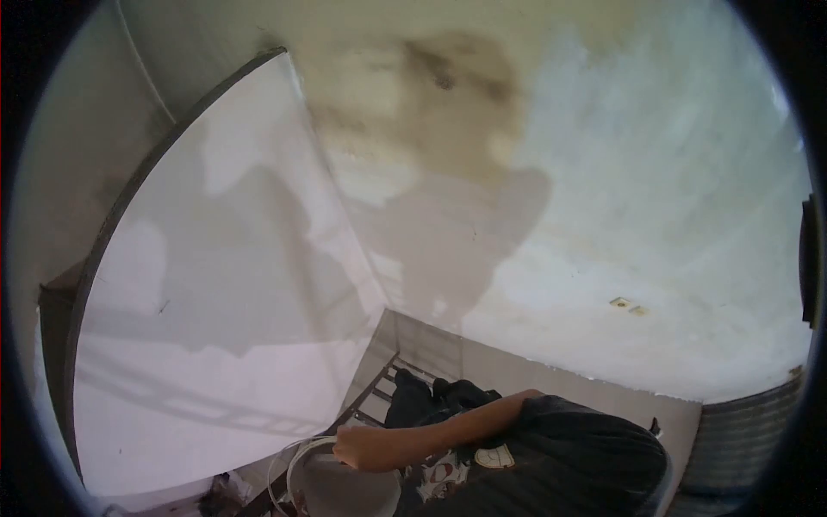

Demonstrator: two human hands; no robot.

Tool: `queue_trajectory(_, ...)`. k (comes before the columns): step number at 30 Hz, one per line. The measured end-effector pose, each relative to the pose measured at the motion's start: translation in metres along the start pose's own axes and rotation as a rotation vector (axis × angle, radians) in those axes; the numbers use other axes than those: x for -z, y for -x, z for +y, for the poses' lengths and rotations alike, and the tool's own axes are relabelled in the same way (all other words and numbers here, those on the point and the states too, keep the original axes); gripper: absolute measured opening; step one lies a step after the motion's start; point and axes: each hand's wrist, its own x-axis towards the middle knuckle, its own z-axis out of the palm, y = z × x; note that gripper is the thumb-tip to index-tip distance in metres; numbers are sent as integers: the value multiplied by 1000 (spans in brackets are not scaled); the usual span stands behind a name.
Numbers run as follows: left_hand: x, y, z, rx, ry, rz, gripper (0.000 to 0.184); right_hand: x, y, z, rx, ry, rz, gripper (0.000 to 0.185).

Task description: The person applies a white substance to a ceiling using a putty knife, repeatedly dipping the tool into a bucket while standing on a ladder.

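Note:
My right hand (351, 449) reaches across from the dark-sleeved arm at the lower right and is closed over the rim of a pale bucket (349, 489). The bucket's inside looks whitish, and a thin handle (274, 482) curves out at its left side. How much it holds cannot be made out. My left hand does not show in the frame. Below the arm is my dark shirt (560, 461) with printed patches on its front.
A wall (637, 198) has whitish and yellowish patches and a small socket plate (620, 302). A white panel (233, 293) with a dark curved edge meets it at left. Dark metal bars (372, 392) run below. A corrugated grey surface (745, 444) stands at right.

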Motion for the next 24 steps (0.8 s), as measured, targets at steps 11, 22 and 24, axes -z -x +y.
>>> queue_trajectory(11, -2, -17, 143, -126, 6, -186, 26, 72, 50, 22, -206, 259, 59, 14)
queue_trajectory(22, -168, -139, 250, -736, 506, -292, 20, 174, 93, 120, -760, 620, 113, 19)
queue_trajectory(24, -196, -147, 263, -646, 547, -337, 19, 156, 110, 133, -715, 832, 316, 22)
